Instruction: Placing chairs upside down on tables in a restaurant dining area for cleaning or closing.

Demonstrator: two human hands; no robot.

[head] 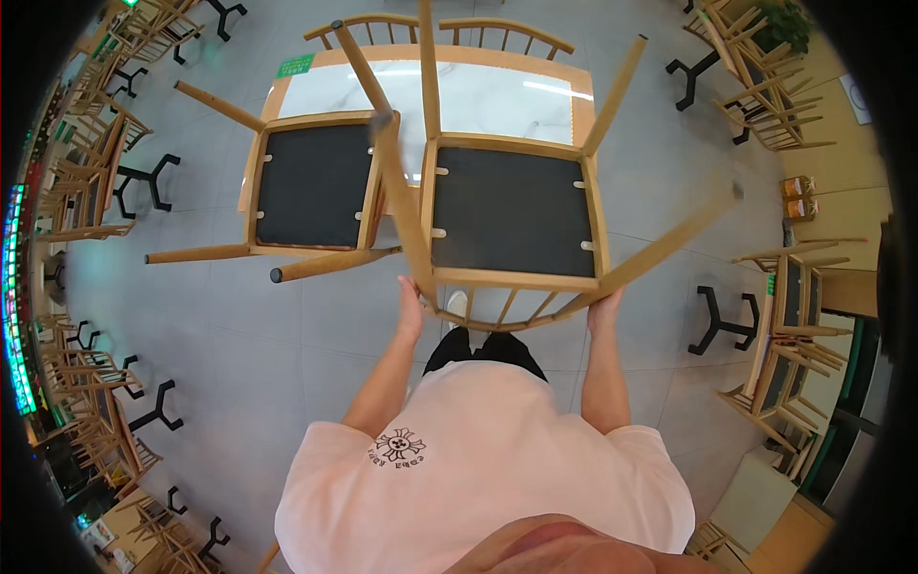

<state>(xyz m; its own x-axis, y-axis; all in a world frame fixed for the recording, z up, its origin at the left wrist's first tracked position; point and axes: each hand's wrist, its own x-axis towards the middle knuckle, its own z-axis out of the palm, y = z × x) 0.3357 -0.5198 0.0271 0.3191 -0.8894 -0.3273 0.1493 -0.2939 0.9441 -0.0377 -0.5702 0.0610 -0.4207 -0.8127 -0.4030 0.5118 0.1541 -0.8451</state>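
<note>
A wooden chair (513,212) is upside down in front of me, its black seat underside facing up and its legs pointing up and outward. My left hand (411,308) grips it at the left end of the spindled backrest. At the right end my right hand (604,310) holds the same chair; the fingers of both hands are partly hidden behind the wood. Left of it, a second upturned wooden chair (315,186) overlaps the near edge of a table with a white marble-look top (495,97) and wooden border. I cannot tell whether the held chair touches the table.
Two chair backrests (505,27) show beyond the table's far edge. Upturned chairs on tables (792,316) line the right side, with black table feet (724,323) protruding. More stacked chairs (97,172) stand along the left. Bottles (800,197) sit by the right wall. Grey tiled floor (258,344) surrounds me.
</note>
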